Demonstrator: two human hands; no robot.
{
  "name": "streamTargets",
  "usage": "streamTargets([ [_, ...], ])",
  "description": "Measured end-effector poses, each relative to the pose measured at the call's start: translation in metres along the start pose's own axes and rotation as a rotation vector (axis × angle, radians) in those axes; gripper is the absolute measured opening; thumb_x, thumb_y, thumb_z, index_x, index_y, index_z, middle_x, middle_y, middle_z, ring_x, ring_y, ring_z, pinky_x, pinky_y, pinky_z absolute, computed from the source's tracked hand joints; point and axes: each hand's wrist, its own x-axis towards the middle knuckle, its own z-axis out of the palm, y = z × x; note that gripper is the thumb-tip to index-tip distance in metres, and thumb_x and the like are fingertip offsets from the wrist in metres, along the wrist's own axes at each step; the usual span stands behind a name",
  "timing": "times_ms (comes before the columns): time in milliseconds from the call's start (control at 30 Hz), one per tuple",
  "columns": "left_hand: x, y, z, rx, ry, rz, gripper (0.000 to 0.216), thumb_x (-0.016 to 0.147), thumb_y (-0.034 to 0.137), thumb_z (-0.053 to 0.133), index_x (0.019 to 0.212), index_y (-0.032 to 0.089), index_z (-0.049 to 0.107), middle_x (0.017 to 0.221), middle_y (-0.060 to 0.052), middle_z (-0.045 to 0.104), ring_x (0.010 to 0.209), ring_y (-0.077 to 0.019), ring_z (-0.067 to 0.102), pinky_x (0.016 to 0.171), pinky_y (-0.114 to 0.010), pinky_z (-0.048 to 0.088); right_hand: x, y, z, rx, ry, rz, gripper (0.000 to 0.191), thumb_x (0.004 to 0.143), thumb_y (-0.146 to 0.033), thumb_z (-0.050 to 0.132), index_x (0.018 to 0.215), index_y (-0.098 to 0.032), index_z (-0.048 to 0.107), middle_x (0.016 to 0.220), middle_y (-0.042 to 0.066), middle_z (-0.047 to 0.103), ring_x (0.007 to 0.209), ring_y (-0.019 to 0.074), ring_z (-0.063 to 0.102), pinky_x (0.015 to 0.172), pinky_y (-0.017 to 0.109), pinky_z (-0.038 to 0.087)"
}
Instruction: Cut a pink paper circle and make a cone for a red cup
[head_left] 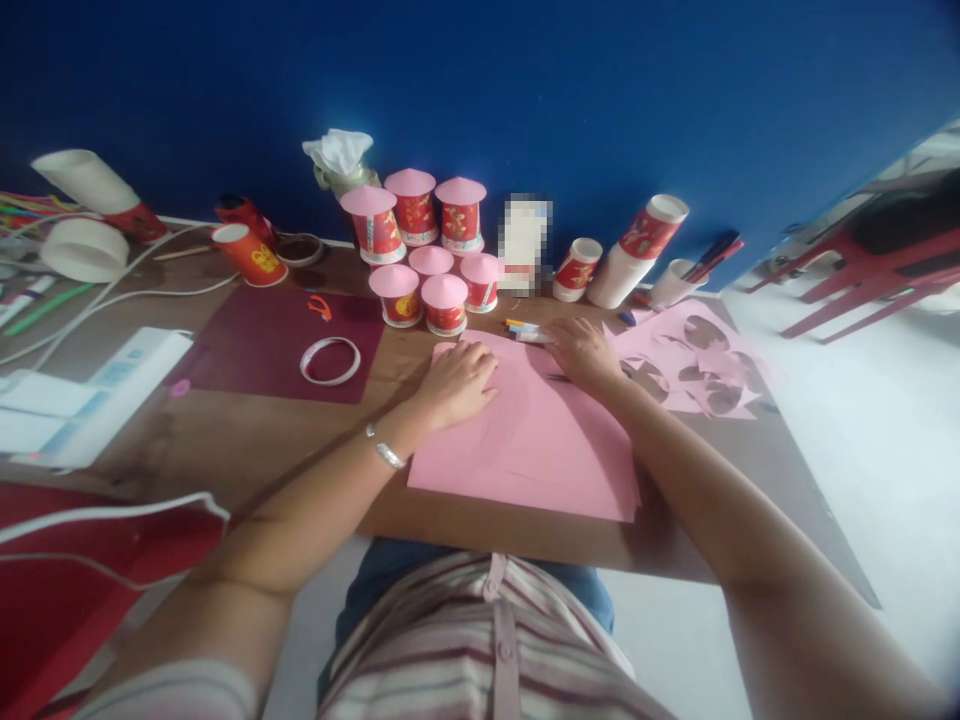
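Both hands are out over the pink paper, which lies on the tabletop directly beneath them and spreads back from them toward the person's body. The left hand [459, 385] rests palm down on the pink paper [540, 460], fingers loosely bent and gripping nothing I can see; a bracelet [390, 456] sits at its wrist. The right hand [583, 350] reaches to the far right part of the paper, its fingertips by a small white item [529, 333]; I cannot tell whether it grasps that or merely touches it. Just beyond the hands, seven red cups with pink cone tops [444, 292] stand in a cluster on the tabletop [517, 545]. To the right of the right hand lie pink scraps [673, 318] with rounded holes, and beyond it are a short cup [576, 272], a tilted stack of cups [646, 235] and a holder [667, 290] with pens. Left of the left hand, a white ring [330, 382] and orange pliers [321, 306] lie on a maroon sheet [259, 350].
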Motion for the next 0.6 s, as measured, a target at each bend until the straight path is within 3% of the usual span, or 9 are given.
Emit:
streamTargets([
  [300, -0.038, -0.005, -0.014, 0.083, -0.106, 0.057, 0.035, 0.096, 0.03, 0.073, 0.125, 0.012, 0.067, 0.134, -0.016, 0.068, 0.126, -0.0333, 0.061, 0.107, -0.045, 0.049, -0.007, -0.005, -0.003, 0.036, 0.028, 0.013, 0.039, 0.099, -0.025, 0.055, 0.135, -0.02, 0.07, 0.135, 0.015, 0.072, 0.122, 0.0363, 0.062, 0.101, 0.053, 0.051],
  [433, -0.061, -0.004, -0.024, 0.077, -0.117, 0.062, 0.03, 0.092, 0.026, 0.077, 0.119, 0.015, 0.07, 0.129, -0.013, 0.072, 0.121, -0.0308, 0.065, 0.104, -0.043, 0.05, -0.018, -0.02, -0.013, 0.036, 0.063, -0.035, 0.038, 0.1, -0.026, 0.057, 0.136, -0.022, 0.068, 0.136, 0.016, 0.07, 0.123, 0.0379, 0.06, 0.1, 0.055, 0.05],
  [533, -0.078, -0.011, -0.032, 0.081, -0.075, -0.038, 0.018, 0.095, 0.022, 0.072, 0.113, 0.019, 0.071, 0.118, -0.009, 0.075, 0.112, -0.0274, 0.069, 0.093, -0.037, 0.053, -0.03, -0.034, -0.024, 0.062, 0.057, -0.15, 0.034, 0.103, -0.027, 0.055, 0.134, -0.021, 0.068, 0.135, 0.016, 0.07, 0.121, 0.0359, 0.062, 0.098, 0.053, 0.053],
  [600, -0.09, -0.023, -0.037, 0.124, 0.036, -0.19, 0.016, 0.1, 0.02, 0.062, 0.114, 0.02, 0.07, 0.12, -0.009, 0.075, 0.107, -0.0263, 0.07, 0.084, -0.036, 0.053, -0.04, -0.043, -0.032, 0.058, 0.057, -0.221, 0.031, 0.105, -0.026, 0.053, 0.13, -0.02, 0.07, 0.133, 0.016, 0.072, 0.119, 0.0341, 0.065, 0.096, 0.05, 0.056],
])
